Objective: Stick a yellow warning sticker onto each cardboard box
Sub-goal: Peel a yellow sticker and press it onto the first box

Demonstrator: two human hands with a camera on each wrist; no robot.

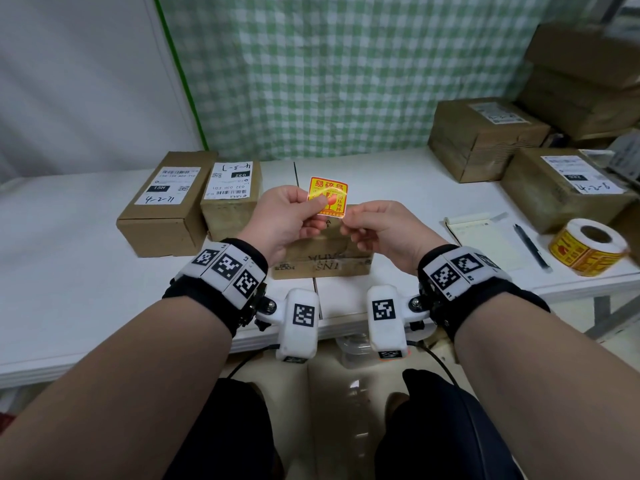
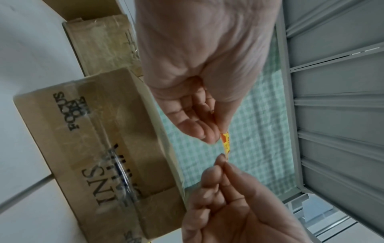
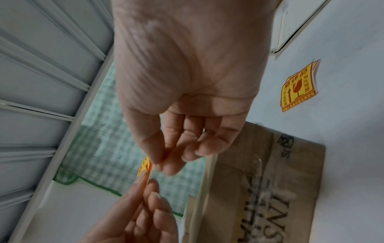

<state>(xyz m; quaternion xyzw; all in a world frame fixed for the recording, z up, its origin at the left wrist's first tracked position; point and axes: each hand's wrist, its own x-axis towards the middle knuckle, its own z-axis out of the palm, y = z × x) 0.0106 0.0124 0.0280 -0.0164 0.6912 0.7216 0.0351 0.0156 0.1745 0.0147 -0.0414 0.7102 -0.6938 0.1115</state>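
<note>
A yellow and red warning sticker (image 1: 329,192) is held upright in the air between both hands. My left hand (image 1: 320,206) pinches its lower left edge and my right hand (image 1: 348,216) pinches its lower right corner. The left wrist view shows the sticker (image 2: 226,143) edge-on between the left hand (image 2: 216,136) and the right hand (image 2: 223,162). Directly below the hands lies a taped cardboard box (image 1: 322,261) printed with black letters, also seen in the right wrist view as the box (image 3: 259,189) under the sticker (image 3: 145,167).
Two labelled cardboard boxes (image 1: 166,202) (image 1: 230,199) stand at the left of the white table (image 1: 69,271). More boxes (image 1: 485,136) (image 1: 561,188) stand at the right. A sticker roll (image 1: 588,245), a notepad (image 1: 485,240) and a pen (image 1: 530,244) lie near the right edge.
</note>
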